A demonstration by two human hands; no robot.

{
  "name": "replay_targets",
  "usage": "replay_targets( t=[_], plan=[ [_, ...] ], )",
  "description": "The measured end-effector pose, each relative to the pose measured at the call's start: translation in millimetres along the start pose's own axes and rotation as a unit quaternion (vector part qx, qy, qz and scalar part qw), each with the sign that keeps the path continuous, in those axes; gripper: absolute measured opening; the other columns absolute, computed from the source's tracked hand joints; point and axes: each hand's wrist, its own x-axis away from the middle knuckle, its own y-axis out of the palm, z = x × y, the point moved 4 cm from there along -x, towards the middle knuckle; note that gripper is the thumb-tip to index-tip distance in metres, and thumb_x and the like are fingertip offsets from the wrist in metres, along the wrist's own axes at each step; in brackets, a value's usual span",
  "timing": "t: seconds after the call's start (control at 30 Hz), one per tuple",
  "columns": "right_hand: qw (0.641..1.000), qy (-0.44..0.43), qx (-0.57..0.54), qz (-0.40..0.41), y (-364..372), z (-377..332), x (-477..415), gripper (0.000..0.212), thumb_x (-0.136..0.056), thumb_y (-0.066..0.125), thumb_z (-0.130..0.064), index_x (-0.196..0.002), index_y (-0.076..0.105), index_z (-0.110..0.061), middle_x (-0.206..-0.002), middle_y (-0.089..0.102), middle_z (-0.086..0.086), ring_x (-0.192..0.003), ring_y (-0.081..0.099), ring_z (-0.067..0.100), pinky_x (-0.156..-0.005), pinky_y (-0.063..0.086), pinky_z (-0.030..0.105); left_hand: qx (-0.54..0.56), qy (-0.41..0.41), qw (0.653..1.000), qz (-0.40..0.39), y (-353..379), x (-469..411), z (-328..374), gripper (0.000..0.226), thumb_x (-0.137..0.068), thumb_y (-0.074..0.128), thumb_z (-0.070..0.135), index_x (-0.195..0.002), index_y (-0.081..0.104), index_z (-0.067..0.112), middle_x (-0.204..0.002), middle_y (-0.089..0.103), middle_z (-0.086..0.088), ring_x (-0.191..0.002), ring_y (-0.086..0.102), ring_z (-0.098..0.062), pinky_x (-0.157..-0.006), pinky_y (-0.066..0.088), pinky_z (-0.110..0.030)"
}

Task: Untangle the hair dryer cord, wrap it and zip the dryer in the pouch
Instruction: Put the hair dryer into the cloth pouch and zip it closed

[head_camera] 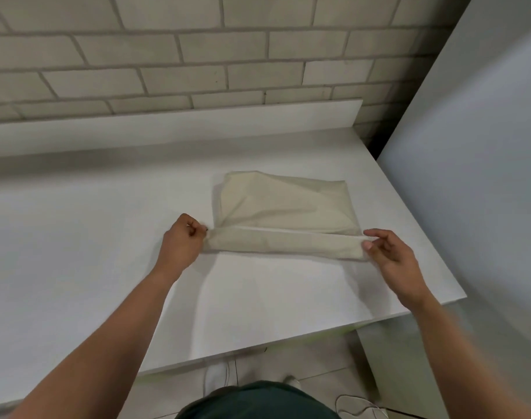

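Dark shorts (258,400), white shoes (217,376) lowest. Cream fabric pouch (288,204) lies flat on the white counter (76,237), toward its right end, with the near edge a long folded band. Left hand (182,240) pinches the band's left tip; right hand (391,252) has thumb and forefinger at the right corner, grip unclear. Brick wall (167,55) behind.

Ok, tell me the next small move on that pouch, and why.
Probably hold the near edge taut and check that the zip is closed before letting go. The left hand pinches the cream pouch at its left end, the right hand pinches the right end, and the edge stretches between them on the white table. No dryer or cord shows outside, and no slider is discernible.
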Motion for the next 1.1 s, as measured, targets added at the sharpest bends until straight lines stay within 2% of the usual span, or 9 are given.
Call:
replay_targets(
  t=[0.07,0.17,0.3,0.43,0.53,0.7,0.9,1.0,1.1],
  plan=[
    [0.999,0.008,0.009,0.03,9,5,-10,0.025,-0.098,0.069,-0.024,-0.122,0.066,-0.027,-0.094,0.065,0.001,-0.09,0.062,0.014,-0.088,0.052,0.039,-0.056,0.024,0.998,-0.001,8,-4,5,0.01,-0.097,0.06,0.013,-0.106,0.057,0.009,-0.087,0.067,0.005,-0.09,0.064,-0.027,-0.063,0.047,-0.028],
    [0.998,0.016,0.032,0.056,19,9,-19,0.043,-0.099,0.066,-0.033,-0.141,0.053,-0.035,-0.118,0.059,-0.005,-0.102,0.06,0.003,-0.089,0.053,0.03,-0.065,0.066,0.996,-0.012,17,-6,13,0.033,-0.098,0.054,0.012,-0.129,0.057,0.023,-0.116,0.066,-0.004,-0.105,0.064,-0.026,-0.081,0.05,-0.032],
    [0.999,0.032,0.022,0.0,28,7,-22,0.062,-0.103,0.054,-0.045,-0.157,0.023,-0.05,-0.153,0.036,-0.014,-0.118,0.056,0.01,-0.094,0.044,0.025,-0.004,0.084,0.991,-0.1,29,-1,24,0.05,-0.102,0.05,0.053,-0.151,0.039,0.046,-0.148,0.044,0.01,-0.123,0.055,-0.013,-0.104,0.04,-0.031],
    [0.997,0.048,0.021,-0.056,28,7,-29,0.063,-0.105,0.05,-0.045,-0.156,0.016,-0.058,-0.162,0.03,-0.018,-0.131,0.052,0.011,-0.108,0.038,0.031,-0.074,0.108,0.972,-0.198,40,-9,25,0.111,-0.068,0.071,0.082,-0.157,0.013,0.053,-0.164,0.018,0.013,-0.138,0.043,-0.015,-0.117,0.038,-0.04],
    [0.995,0.058,0.006,-0.084,26,10,-35,0.06,-0.105,0.05,-0.045,-0.153,0.019,-0.063,-0.161,0.035,-0.019,-0.14,0.045,0.008,-0.118,0.033,0.034,-0.132,0.118,0.955,-0.239,47,-21,30,0.131,-0.05,0.073,0.091,-0.157,0.009,0.053,-0.164,0.025,0.007,-0.143,0.04,-0.019,-0.12,0.035,-0.044],
    [0.995,0.049,0.008,-0.09,28,8,-39,0.054,-0.106,0.05,-0.042,-0.157,0.032,-0.045,-0.156,0.035,-0.03,-0.142,0.034,-0.006,-0.12,0.027,0.021,-0.158,0.136,0.939,-0.272,66,-24,50,0.1,-0.066,0.085,0.067,-0.152,0.04,0.045,-0.151,0.047,0.018,-0.137,0.046,-0.007,-0.114,0.039,-0.032],
    [0.998,0.035,-0.002,-0.06,28,7,-45,0.051,-0.107,0.048,-0.041,-0.157,0.035,-0.041,-0.158,0.038,-0.024,-0.139,0.037,-0.013,-0.106,0.029,0.003,-0.1,0.122,0.977,-0.145,78,-20,59,0.039,-0.079,0.084,0.033,-0.115,0.074,0.026,-0.103,0.075,0.006,-0.103,0.068,-0.017,-0.085,0.052,-0.029],
    [0.999,0.029,-0.006,-0.043,29,4,-61,0.051,-0.107,0.048,-0.042,-0.156,0.036,-0.04,-0.156,0.038,-0.027,-0.131,0.034,-0.026,-0.102,0.03,-0.003,-0.087,0.128,0.98,-0.122,79,-34,69,0.034,-0.078,0.086,0.03,-0.11,0.076,0.024,-0.096,0.074,0.01,-0.096,0.067,-0.012,-0.074,0.047,-0.017],
    [0.999,0.018,0.006,-0.028,31,-5,-91,0.05,-0.108,0.046,-0.042,-0.157,0.034,-0.041,-0.157,0.036,-0.027,-0.138,0.036,-0.015,-0.105,0.027,-0.001,-0.065,0.144,0.981,-0.113,79,-56,90,0.035,-0.08,0.086,0.03,-0.113,0.075,0.026,-0.097,0.07,0.016,-0.094,0.063,-0.007,-0.072,0.043,-0.006]
  ],
)
